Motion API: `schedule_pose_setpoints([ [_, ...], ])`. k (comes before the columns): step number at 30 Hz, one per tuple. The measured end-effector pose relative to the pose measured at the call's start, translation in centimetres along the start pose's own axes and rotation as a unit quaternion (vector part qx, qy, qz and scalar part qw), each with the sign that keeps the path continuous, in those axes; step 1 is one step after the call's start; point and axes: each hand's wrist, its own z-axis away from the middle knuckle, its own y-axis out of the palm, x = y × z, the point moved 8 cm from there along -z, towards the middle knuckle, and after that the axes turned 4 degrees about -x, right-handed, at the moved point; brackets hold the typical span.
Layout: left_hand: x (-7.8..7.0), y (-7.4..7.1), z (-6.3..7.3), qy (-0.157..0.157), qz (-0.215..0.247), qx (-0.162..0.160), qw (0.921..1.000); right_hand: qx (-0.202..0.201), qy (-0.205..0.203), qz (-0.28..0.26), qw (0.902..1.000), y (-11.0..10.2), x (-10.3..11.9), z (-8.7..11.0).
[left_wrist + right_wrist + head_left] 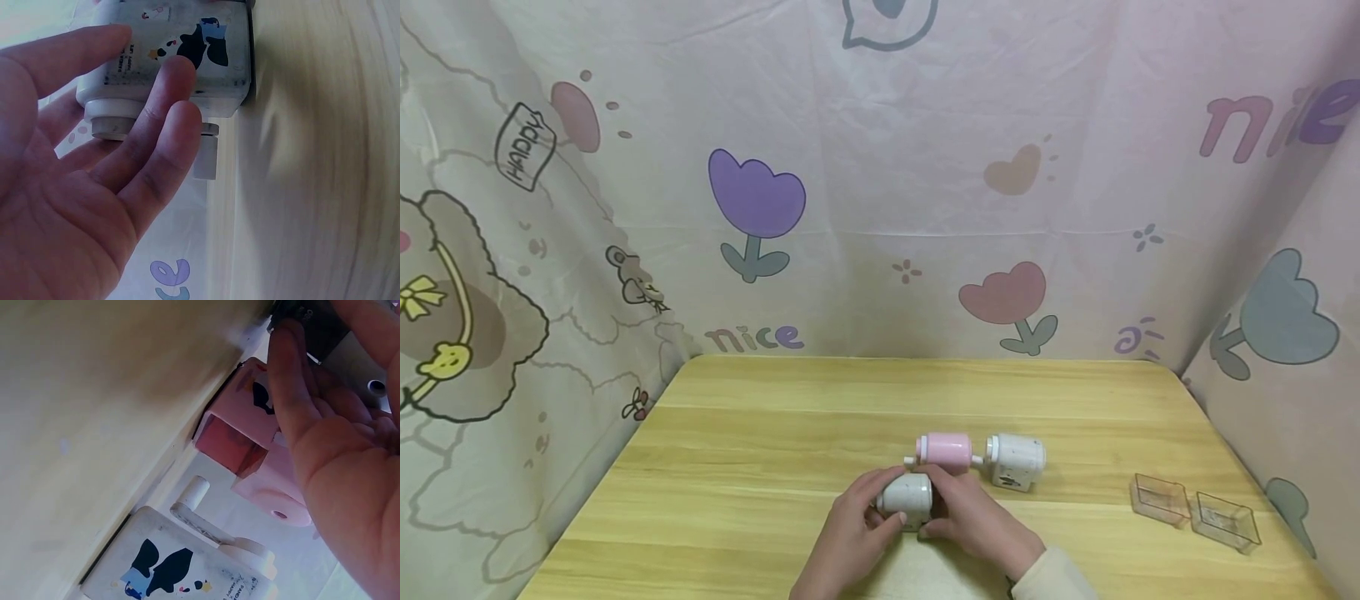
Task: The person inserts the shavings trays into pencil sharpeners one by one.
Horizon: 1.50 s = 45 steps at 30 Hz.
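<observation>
A white pencil sharpener (906, 493) with a dark panda print stands upright on the table between both hands. My left hand (855, 527) curves around its left side, thumb at the front; in the left wrist view its fingers (178, 125) lie over the printed face. My right hand (972, 518) holds the opposite end, with the thumb low at the front. Under its fingertips in the right wrist view is a dark, see-through part (315, 328), mostly hidden. Just behind stands a pink pencil sharpener (947, 450). Another white pencil sharpener (1018, 460) with a crank stands to its right.
Two small clear drawers, one pinkish (1159, 500) and one colourless (1225, 522), lie side by side at the table's right. The wooden table (760, 433) meets a printed cloth (880, 200) at the back and sides.
</observation>
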Motion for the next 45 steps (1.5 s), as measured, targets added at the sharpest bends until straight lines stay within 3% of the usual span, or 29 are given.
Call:
schedule_pose_setpoints([
  [12,0.1,0.0,0.1,-0.013,0.008,0.01,0.9998,-0.004,-0.001,-0.005,1.0,0.1,0.2,0.0],
  [19,0.2,0.1,0.0,-0.024,-0.009,0.003,0.9997,-0.003,0.004,0.004,1.0,0.1,0.0,0.1],
  [25,-0.2,0.2,0.0,-0.003,-0.016,-0.002,0.9999,0.003,0.017,-0.008,0.9998,0.0,-0.2,0.3],
  [28,-0.3,0.0,-0.1,0.0,-0.031,-0.01,0.9995,0.009,0.025,-0.011,0.9996,-0.1,-0.4,0.7],
  [34,0.1,-1.0,-0.2,-0.035,-0.058,-0.044,0.9967,0.023,0.038,-0.017,0.9989,-0.5,-1.1,1.7],
  [45,0.8,-1.6,-0.3,-0.042,-0.076,-0.082,0.9929,0.023,0.052,-0.056,0.9968,-2.7,-3.0,4.2],
])
